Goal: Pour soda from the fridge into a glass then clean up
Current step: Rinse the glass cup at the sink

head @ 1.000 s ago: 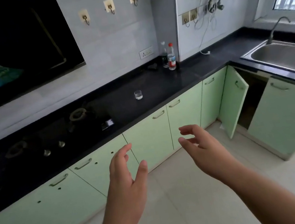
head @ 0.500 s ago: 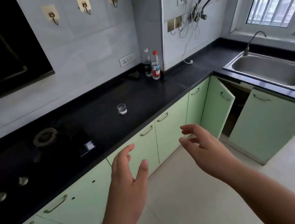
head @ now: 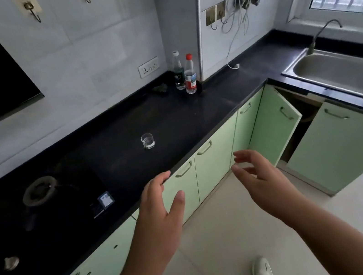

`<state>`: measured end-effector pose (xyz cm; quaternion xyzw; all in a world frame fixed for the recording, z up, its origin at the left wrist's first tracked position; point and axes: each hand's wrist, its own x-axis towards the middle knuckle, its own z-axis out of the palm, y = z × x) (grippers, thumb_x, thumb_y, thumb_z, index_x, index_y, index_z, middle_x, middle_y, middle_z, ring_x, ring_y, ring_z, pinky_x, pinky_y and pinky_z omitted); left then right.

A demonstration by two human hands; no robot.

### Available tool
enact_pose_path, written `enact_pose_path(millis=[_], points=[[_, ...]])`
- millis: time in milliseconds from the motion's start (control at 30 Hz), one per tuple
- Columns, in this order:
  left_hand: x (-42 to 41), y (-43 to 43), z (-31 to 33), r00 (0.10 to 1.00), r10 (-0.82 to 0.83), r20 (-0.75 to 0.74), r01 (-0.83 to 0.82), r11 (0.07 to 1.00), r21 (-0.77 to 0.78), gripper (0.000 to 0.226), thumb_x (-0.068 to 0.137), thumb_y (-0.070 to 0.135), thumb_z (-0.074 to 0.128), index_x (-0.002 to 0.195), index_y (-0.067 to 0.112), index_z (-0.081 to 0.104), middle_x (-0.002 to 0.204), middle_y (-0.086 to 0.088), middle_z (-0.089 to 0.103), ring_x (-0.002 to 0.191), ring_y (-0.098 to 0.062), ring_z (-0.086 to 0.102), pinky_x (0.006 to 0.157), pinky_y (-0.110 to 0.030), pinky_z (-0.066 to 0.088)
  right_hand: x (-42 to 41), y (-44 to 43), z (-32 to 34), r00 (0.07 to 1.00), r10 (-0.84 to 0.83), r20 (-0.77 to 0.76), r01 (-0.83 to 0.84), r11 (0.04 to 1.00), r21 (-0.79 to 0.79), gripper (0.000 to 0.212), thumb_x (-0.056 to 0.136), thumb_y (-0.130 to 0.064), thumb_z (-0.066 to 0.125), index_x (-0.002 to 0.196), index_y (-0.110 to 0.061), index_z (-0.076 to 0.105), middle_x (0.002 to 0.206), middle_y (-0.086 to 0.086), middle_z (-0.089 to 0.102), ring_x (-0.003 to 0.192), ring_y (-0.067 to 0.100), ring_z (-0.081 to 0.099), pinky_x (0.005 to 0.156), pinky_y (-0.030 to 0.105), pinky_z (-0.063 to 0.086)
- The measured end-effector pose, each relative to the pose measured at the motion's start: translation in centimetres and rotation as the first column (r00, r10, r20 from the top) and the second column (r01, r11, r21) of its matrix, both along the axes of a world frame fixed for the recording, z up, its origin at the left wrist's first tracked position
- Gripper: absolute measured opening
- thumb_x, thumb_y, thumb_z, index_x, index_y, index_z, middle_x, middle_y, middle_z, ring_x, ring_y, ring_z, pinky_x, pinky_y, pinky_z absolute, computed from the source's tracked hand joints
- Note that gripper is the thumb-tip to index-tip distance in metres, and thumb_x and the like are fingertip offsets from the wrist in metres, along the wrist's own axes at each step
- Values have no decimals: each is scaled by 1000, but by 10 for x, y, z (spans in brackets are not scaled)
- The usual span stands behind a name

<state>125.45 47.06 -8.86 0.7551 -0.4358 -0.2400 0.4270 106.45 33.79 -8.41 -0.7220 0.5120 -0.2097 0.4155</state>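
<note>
A small clear glass (head: 147,140) stands upright on the black counter (head: 172,119), near its middle. Two plastic bottles stand at the back by the wall corner: one with a red cap (head: 190,74) and one with a white cap (head: 178,70). My left hand (head: 161,210) hovers in front of the counter's edge, below the glass, fingers relaxed and holding nothing. My right hand (head: 260,178) floats over the floor to its right, fingers loosely bent, also holding nothing. No fridge is in view.
A gas hob (head: 38,192) fills the counter's left part. A steel sink (head: 343,76) with a tap sits at the right under a window. One green cabinet door (head: 274,122) below the counter's corner stands open. The floor is pale tile.
The view has moved closer to the counter and turned right, so the glass and bottles appear larger. Both hands keep the same relaxed pose in front of me.
</note>
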Motion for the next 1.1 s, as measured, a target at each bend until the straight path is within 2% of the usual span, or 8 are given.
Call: enact_pose_path(millis=[133, 267, 467, 533, 700, 867, 1100], points=[[7, -37, -3, 999, 50, 2, -50, 999, 17, 43, 97, 40, 51, 137, 49, 40, 140, 31, 35, 133, 11, 35, 103, -25, 40, 15, -49, -6, 999, 48, 10, -48, 999, 2, 44, 101, -46, 49, 142, -32, 45, 136, -17, 52, 121, 4, 54, 96, 27, 45], [8, -78, -4, 992, 129, 7, -129, 991, 26, 42, 97, 38, 53, 137, 48, 41, 142, 29, 35, 132, 11, 37, 101, -24, 39, 30, -107, -9, 993, 118, 26, -119, 992, 31, 42, 101, -46, 48, 141, -32, 45, 137, -18, 51, 120, 4, 53, 92, 25, 44], [10, -142, -6, 970, 243, -10, -242, 970, 24, 42, 97, 39, 54, 136, 48, 41, 143, 27, 37, 130, 12, 39, 95, -17, 40, 48, -187, -5, 976, 214, 22, -215, 976, 21, 41, 101, -44, 50, 140, -32, 47, 133, -18, 54, 119, 6, 56, 98, 31, 49], [11, -156, -8, 957, 288, -19, -288, 958, 11, 43, 97, 38, 55, 137, 47, 42, 141, 27, 38, 129, 13, 40, 96, -18, 41, 55, -206, -6, 970, 242, 15, -243, 970, 27, 40, 101, -43, 51, 140, -32, 48, 132, -17, 55, 116, 4, 56, 97, 31, 49], [26, -173, -17, 921, 386, -50, -385, 922, 31, 43, 97, 34, 55, 138, 44, 43, 141, 26, 39, 128, 12, 41, 101, -24, 43, 82, -235, -9, 942, 336, -11, -335, 941, 48, 41, 102, -40, 51, 141, -30, 47, 136, -11, 54, 116, 5, 55, 89, 22, 44], [63, -187, -33, 900, 433, -58, -428, 901, 77, 44, 98, 35, 55, 139, 44, 42, 144, 23, 37, 129, 8, 41, 102, -26, 43, 133, -261, -22, 917, 395, -58, -390, 918, 73, 42, 101, -44, 50, 141, -32, 45, 140, -9, 53, 121, 9, 55, 102, 32, 48], [135, -206, -60, 898, 433, -83, -416, 895, 161, 45, 98, 38, 55, 140, 45, 40, 146, 21, 36, 130, 6, 41, 105, -33, 44, 223, -281, -40, 887, 448, -106, -442, 893, 80, 43, 101, -43, 51, 141, -30, 45, 141, -6, 51, 121, 11, 56, 103, 34, 49]])
